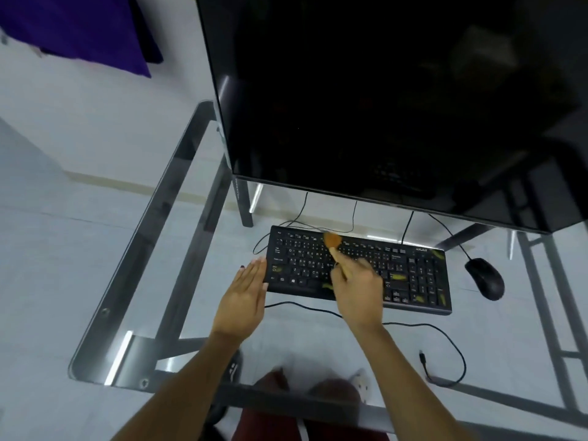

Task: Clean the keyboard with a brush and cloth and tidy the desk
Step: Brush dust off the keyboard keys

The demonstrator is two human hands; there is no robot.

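Note:
A black keyboard (pixel 410 275) lies on the glass desk (pixel 108 313) below the monitor, with yellowish bits scattered on its right and lower keys. My right hand (pixel 358 289) is closed around a small brush (pixel 332 240), whose orange-brown bristles rest, blurred, on the upper key rows left of centre. My left hand (pixel 245 297) is flat and open, fingers together, its fingertips at the keyboard's left edge. I see no cloth.
A large dark monitor (pixel 381 106) stands behind the keyboard. A black mouse (pixel 485 277) sits to the right. A loose black cable (pixel 445 338) loops across the glass in front, its plug end lying free. My legs show below the desk.

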